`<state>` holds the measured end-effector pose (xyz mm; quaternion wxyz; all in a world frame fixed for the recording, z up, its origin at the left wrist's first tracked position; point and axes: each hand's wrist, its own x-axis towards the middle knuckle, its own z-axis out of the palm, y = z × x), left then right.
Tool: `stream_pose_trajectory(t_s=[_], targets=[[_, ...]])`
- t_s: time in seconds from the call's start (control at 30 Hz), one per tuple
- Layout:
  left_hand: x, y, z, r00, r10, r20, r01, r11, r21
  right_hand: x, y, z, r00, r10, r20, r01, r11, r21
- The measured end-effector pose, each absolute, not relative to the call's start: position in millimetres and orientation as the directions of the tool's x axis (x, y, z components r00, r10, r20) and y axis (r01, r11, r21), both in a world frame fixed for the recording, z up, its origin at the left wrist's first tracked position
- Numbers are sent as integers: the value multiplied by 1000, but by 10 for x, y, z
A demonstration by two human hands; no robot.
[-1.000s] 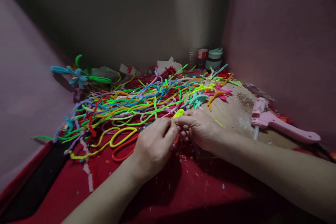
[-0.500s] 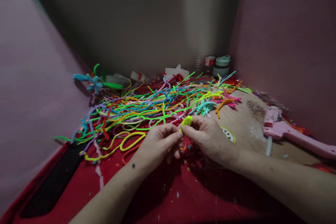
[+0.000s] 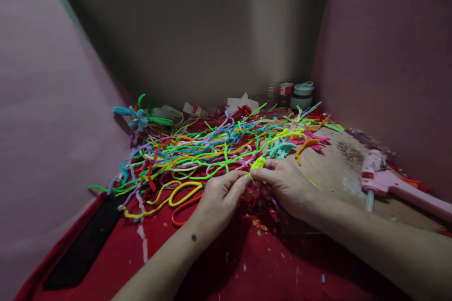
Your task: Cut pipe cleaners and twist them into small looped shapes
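Note:
Between both hands is a small looped piece of yellow pipe cleaner [image 3: 258, 163]. My left hand [image 3: 221, 197] pinches its lower end between thumb and forefinger. From the other side my right hand [image 3: 287, 183] grips the same piece with thumb and fingers, its fingertips close to the left ones. Just left of my left hand lie scissors with yellow and red handle loops [image 3: 185, 194]; their blades are hidden. Beyond the hands spreads a large tangle of coloured pipe cleaners [image 3: 212, 143]. A bright green crossed pipe cleaner [image 3: 226, 162] lies on its near side.
A pink glue gun [image 3: 384, 181] rests on a brown board [image 3: 335, 174] at right. Far back stand a lidded cup [image 3: 302, 95] and a red-labelled bottle [image 3: 285, 92]. A black strip [image 3: 84, 240] lies on the red cloth [image 3: 169, 263]. A blue pipe-cleaner flower [image 3: 139, 119] is at back left.
The view has turned left, so everything sits further right in it. My left fingers loosened and shifted around the yellow piece, then pinched its lower end again. The right hand kept hold.

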<state>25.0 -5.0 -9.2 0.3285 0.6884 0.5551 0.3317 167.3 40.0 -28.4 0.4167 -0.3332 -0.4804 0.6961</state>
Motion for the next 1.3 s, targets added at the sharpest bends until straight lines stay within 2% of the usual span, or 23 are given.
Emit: stream_pose_trajectory(t_s=[0.03,0.07,0.13,0.23,0.37,0.57,0.73,0.87,1.0,1.13,1.3], targets=[[230,-36,-67,197,979,-45,393,-37,919,1681,391,-268,-451,892,-36,-254,-167,-953],[202,-20,-52,247,956,-160,253,96,963,1688,379,-252,-467,884,-12,-247,-143,-958],[137,11,-52,352,888,-296,52,297,953,1698,352,-227,-498,867,28,-242,-108,-964],[58,52,-96,420,837,-352,-89,424,902,1701,321,-219,-529,847,62,-259,-91,-962],[56,80,-143,373,856,-357,-168,441,882,1700,315,-242,-488,865,112,-244,-12,-970],[88,88,-147,273,896,-350,-203,409,889,1711,339,-224,-418,884,210,-157,157,-975],[169,18,-117,200,941,-272,-45,286,957,1711,351,-213,-394,890,230,-148,186,-971],[287,-79,-115,162,950,-266,74,257,963,1700,340,-224,-359,914,188,-259,96,-961],[311,-110,-135,131,947,-294,74,286,955,1708,364,-234,-398,909,125,-324,-12,-946],[284,-93,-122,99,957,-274,62,269,961,1721,404,-257,-417,904,97,-301,-37,-953],[297,-87,-97,76,968,-241,29,239,970,1687,428,-299,-437,896,83,-389,-104,-915]])
